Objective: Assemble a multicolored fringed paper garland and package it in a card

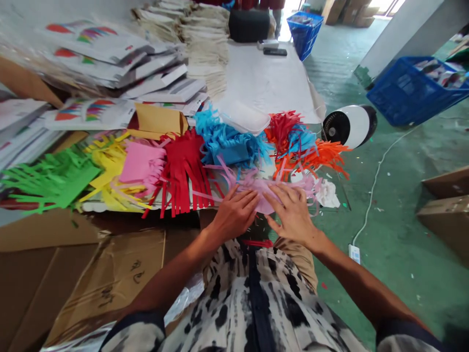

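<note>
A lilac fringed paper (263,201) lies at the table's front edge, its thin strips trailing off to both sides. My left hand (236,212) rests on its left part, fingers stretched out close together. On the right part lies my right hand (293,212), with its fingers spread flat. Just behind my hands sit fringed blue paper (234,146) and a white plastic tray (252,120). Red fringed paper (186,171) hangs over the edge left of my left hand. Orange fringed paper (326,155) is beyond my right hand.
Pink (141,161), yellow (108,164) and green fringed papers (54,176) line the table to the left. Printed white packages (98,49) are stacked behind them. A black-and-white fan (351,126) stands right of the table. Cardboard boxes (120,274) sit below left.
</note>
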{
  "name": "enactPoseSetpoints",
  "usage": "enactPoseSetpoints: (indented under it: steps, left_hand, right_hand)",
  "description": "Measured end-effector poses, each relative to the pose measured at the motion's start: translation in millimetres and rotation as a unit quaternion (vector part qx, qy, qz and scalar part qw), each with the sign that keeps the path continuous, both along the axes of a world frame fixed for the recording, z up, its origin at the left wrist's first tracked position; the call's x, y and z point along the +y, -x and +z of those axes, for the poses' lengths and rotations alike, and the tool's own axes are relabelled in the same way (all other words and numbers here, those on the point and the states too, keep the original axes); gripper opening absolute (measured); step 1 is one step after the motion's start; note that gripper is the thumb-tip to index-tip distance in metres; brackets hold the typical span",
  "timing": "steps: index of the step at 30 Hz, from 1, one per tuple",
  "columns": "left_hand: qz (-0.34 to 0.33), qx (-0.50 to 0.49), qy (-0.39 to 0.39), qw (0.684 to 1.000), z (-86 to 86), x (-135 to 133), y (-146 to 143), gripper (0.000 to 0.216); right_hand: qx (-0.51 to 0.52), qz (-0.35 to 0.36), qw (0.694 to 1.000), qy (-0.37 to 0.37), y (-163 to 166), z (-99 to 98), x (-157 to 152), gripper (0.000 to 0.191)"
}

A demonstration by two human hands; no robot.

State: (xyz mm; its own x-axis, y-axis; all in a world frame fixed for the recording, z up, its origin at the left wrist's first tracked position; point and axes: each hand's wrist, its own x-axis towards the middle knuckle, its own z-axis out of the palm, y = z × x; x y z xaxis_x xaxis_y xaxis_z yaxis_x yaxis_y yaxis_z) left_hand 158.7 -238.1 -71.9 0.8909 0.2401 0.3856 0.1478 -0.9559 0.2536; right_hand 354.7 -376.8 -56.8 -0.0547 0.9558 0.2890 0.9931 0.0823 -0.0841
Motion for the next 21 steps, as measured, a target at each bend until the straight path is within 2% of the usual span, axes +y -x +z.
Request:
enactPoseSetpoints:
  steps: [5, 10, 15, 18, 21]
  left_hand:
    - [0.021, 0.014, -0.010, 1.000, 14.1, 1.0, -1.7, 0.034]
    - [0.034, 0.052, 0.051, 0.997, 23.9, 14.7, 6.4, 0.027]
    - [0.083, 0.059, 0.077, 0.992, 31.5, 18.9, 2.6, 0.018]
    - [0.125, 0.041, 0.092, 0.987, 33.0, 16.4, -4.2, 0.018]
    - [0.192, 0.009, 0.122, 0.974, 30.3, 17.3, -7.7, 0.017]
  right_hand:
    - [-0.003, -0.053, 0.998, 0.015, 14.8, -4.5, -1.5, 0.043]
    - [0.100, -0.038, 0.994, 0.024, -6.6, 3.2, 10.4, 0.028]
    - [0.201, -0.038, 0.977, 0.062, -27.0, 17.2, 38.5, 0.028]
    - [0.238, -0.082, 0.961, 0.113, -30.8, 23.6, 53.4, 0.024]
    - [0.221, -0.132, 0.955, 0.145, -27.2, 26.8, 60.7, 0.026]
